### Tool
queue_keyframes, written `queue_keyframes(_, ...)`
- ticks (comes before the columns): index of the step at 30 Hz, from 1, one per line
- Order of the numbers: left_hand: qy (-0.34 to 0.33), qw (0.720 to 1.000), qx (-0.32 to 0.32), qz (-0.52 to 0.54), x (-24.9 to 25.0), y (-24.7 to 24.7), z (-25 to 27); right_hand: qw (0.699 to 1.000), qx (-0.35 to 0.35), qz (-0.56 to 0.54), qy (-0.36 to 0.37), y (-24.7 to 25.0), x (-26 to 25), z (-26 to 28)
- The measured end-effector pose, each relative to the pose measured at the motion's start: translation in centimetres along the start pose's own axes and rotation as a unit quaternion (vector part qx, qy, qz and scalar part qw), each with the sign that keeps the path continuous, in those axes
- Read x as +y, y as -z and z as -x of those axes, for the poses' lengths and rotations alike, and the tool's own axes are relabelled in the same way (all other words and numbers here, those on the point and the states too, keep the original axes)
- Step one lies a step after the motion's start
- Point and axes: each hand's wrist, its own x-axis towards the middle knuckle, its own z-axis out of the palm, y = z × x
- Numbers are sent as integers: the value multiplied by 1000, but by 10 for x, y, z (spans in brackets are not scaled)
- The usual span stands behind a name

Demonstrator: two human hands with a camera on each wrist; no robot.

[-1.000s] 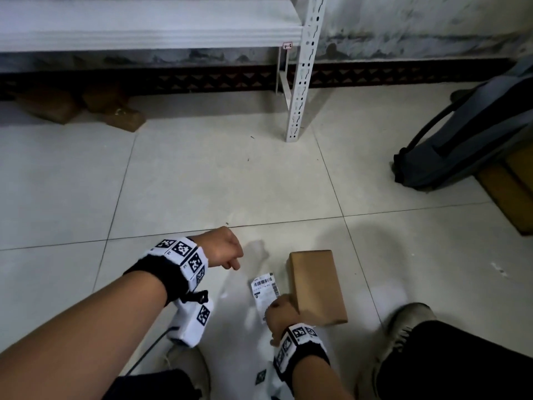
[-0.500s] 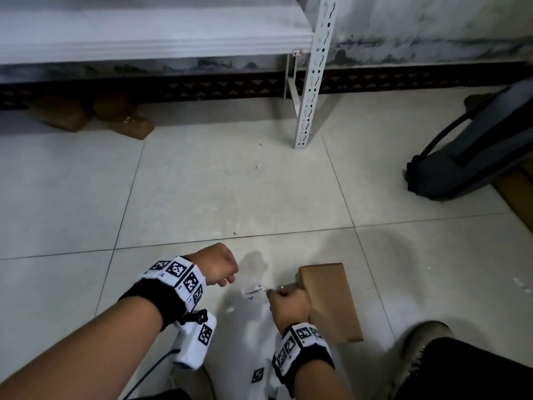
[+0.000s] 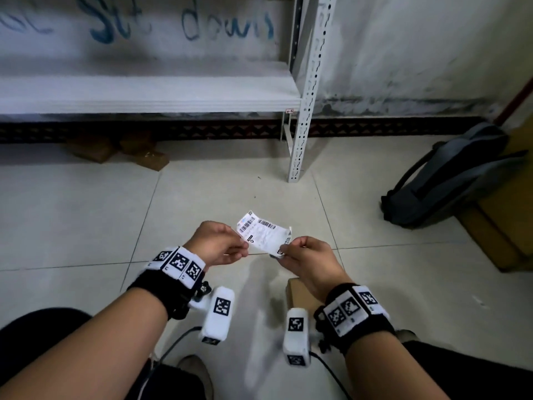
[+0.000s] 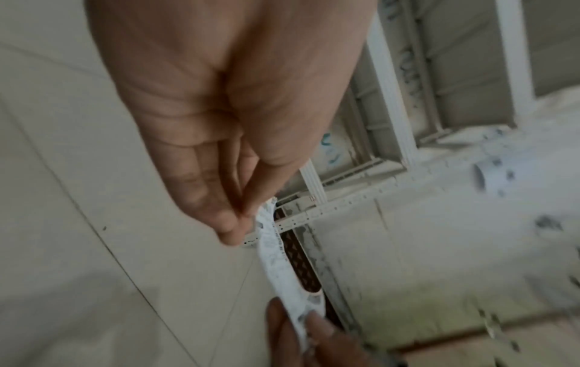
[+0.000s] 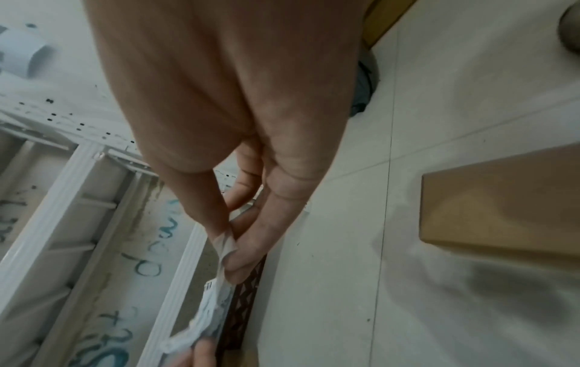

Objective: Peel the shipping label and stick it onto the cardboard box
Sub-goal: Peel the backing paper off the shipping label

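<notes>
A white shipping label (image 3: 264,233) with barcodes is held up in the air between both hands. My left hand (image 3: 219,245) pinches its left edge (image 4: 267,238) between thumb and fingers. My right hand (image 3: 307,256) pinches its right corner (image 5: 226,244), where the paper curls. The brown cardboard box (image 3: 297,293) lies on the floor beneath my right wrist, mostly hidden in the head view; in the right wrist view the cardboard box (image 5: 502,206) shows plain, with a bare top.
A white metal shelf post (image 3: 302,111) stands ahead on the tiled floor. A grey backpack (image 3: 450,180) leans on brown cartons (image 3: 504,232) at right. Small boxes (image 3: 115,150) lie under the shelf. My shoe (image 3: 196,373) and dark trouser legs fill the bottom.
The right hand lifted the label from the floor beside the box up into the air. The left hand came across and took its other edge. The head view tilted upward.
</notes>
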Motion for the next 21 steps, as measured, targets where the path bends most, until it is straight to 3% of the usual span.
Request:
queue_keyframes(7,-2,993,-27,115,-11,-18,19,997,36,60,8,21,10,29)
queue_keyframes(13,-37,985,-33,163,-16,-27,34,1000,18,6,-21,28,7,50)
queue_keyframes(16,-57,986,-19,156,-20,-33,39,992,59,105,-34,28,4,57)
queue_keyframes(17,-67,987,-16,146,-22,-35,40,977,80,196,-21,29,2,59)
queue_keyframes(19,-95,989,-7,117,-25,-40,43,910,118,396,26,29,-8,63)
queue_keyframes(21,-134,989,-1,68,-28,-46,48,868,130,472,85,26,-23,72)
